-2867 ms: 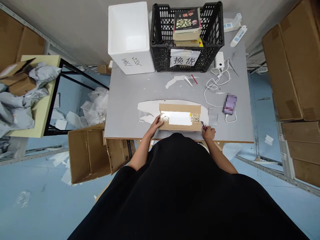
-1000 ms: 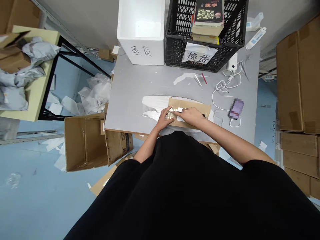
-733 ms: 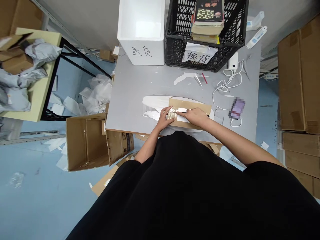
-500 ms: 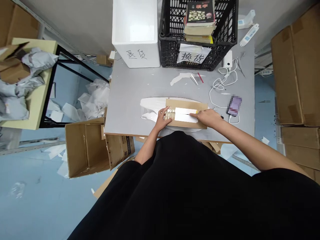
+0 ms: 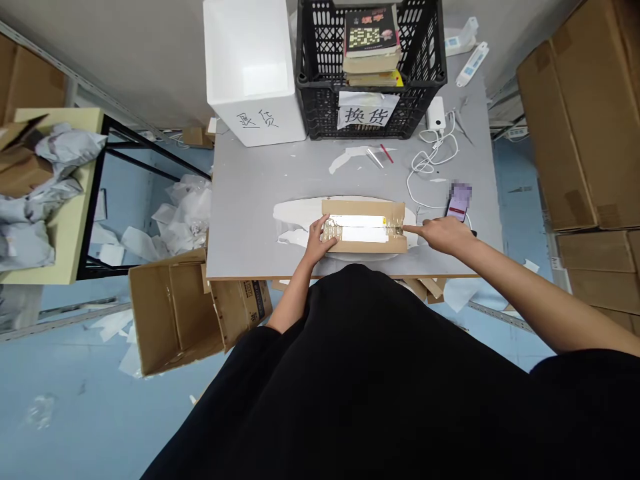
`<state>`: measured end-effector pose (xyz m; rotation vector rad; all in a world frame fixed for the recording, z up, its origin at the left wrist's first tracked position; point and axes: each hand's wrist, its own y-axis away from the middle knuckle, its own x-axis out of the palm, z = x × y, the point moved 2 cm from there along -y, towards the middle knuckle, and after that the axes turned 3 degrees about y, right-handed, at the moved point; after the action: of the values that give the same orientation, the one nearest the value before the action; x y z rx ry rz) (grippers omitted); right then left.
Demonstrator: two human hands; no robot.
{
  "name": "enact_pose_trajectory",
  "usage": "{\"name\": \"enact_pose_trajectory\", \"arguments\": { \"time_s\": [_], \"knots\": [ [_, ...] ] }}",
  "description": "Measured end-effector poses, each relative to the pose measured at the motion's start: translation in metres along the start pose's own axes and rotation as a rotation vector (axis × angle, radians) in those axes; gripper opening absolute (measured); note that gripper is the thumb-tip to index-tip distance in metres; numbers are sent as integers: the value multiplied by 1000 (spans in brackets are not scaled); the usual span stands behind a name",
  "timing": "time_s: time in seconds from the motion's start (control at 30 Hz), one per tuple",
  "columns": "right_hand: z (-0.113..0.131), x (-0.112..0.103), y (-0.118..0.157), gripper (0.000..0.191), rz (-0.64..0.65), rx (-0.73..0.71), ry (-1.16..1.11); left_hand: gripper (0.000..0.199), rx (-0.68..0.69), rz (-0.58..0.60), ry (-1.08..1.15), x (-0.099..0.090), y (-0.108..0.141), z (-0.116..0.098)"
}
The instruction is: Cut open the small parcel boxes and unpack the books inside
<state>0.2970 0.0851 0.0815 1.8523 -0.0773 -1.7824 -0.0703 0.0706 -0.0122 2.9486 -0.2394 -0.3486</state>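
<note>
Your flat cardboard package [image 5: 364, 227] lies lengthwise near the front edge of the desk [image 5: 300, 173], on top of a white plastic sheet [image 5: 295, 213] that sticks out past its left end. A white strip [image 5: 357, 228] runs along the package, with shiny clear tape [image 5: 331, 231] at its left end.

Your left hand [image 5: 320, 241] rests on that taped end, its grip open and holding nothing. Your right hand [image 5: 443, 235] is beside the package's right end, with the index finger stretched out to touch it. The other fingers curl under, and you can't tell whether that grip holds anything.

Farther up the desk stand a black crate of books [image 5: 313, 87] and a white foam box [image 5: 255, 117]. A blurred phone [image 5: 459, 202] lies just past your right hand.
</note>
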Motion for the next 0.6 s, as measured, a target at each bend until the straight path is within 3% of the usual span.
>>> {"name": "enact_pose_trajectory", "arguments": {
  "time_s": [0.2,0.37,0.47,0.6],
  "knots": [
    [-2,2,5,61,-15,17,-30,75,-7,-4,-5,1,0,0],
    [-12,10,34,51,-57,115,-182,75,8,4,-22,0,-2,2],
    [-10,25,48,49,-76,189,-534,76,38,12,-48,0,-1,2],
    [6,50,43,60,-121,255,-1136,74,64,0,-145,3,4,-4]
  ]
}}
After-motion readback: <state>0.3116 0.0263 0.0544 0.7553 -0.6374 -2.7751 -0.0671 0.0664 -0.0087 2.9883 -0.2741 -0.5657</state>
